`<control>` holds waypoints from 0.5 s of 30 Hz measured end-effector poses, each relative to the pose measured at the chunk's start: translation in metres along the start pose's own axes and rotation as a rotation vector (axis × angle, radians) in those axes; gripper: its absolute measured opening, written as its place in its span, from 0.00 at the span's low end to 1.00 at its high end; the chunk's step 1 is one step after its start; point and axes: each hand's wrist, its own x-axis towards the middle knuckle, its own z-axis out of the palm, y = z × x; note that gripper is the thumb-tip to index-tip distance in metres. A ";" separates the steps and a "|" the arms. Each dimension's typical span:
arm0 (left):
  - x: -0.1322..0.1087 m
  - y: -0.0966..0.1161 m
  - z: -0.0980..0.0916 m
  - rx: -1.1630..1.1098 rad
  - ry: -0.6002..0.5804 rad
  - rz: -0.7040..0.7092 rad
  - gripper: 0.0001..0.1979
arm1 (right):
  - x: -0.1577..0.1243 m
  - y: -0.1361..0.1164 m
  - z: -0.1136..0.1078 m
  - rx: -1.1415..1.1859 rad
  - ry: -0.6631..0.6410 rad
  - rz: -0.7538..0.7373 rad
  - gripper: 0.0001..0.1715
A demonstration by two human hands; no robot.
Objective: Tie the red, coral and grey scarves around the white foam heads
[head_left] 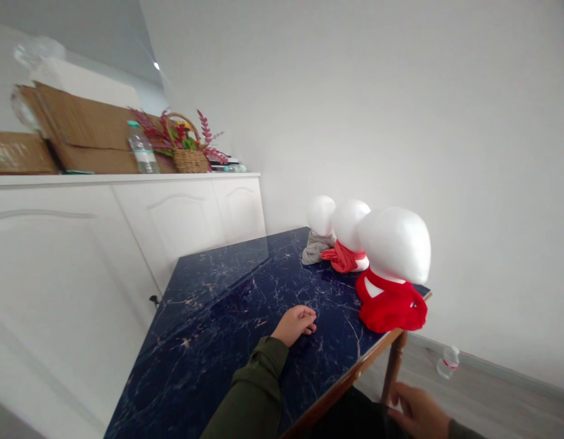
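Observation:
My left hand [295, 323], below a dark green sleeve, rests on the blue marbled table [227, 305]. Its fingers are loosely bent and slightly apart, with nothing visible in them. Beyond the table's near edge hangs my right hand [419, 410], slightly blurred, thumb apart from the fingers and holding nothing I can see. Three white mannequin heads stand in a row on the table's right side: the nearest head [396, 244] with a bright red cloth [391, 310] around its base, the middle head [350, 221] with a coral cloth [343, 256], the farthest head [321, 214] with a grey cloth [317, 247].
A white cabinet [185, 222] runs along the left, carrying cardboard boxes [89, 134], a water bottle [142, 149] and a wicker flower basket [190, 160]. A plastic bottle [447, 362] stands on the floor at right. The pale wall [377, 110] rises behind the heads.

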 end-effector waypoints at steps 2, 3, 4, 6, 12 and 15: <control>-0.002 -0.001 0.000 -0.006 0.013 0.008 0.11 | 0.018 0.013 -0.035 -0.025 0.311 -0.004 0.13; -0.002 -0.001 -0.001 -0.006 0.017 0.008 0.11 | 0.029 0.019 -0.054 -0.022 0.485 0.006 0.17; -0.003 -0.001 -0.001 -0.005 0.019 0.007 0.11 | 0.042 0.024 -0.074 0.005 0.675 0.025 0.21; -0.003 -0.001 -0.001 -0.009 0.022 0.004 0.10 | 0.067 0.031 -0.108 0.043 0.944 0.056 0.34; -0.004 -0.001 0.000 -0.020 0.046 0.009 0.09 | 0.125 0.039 -0.150 -0.107 0.762 0.071 0.41; -0.006 -0.003 0.001 -0.011 0.045 0.032 0.09 | 0.142 0.041 -0.149 -0.015 0.734 0.075 0.40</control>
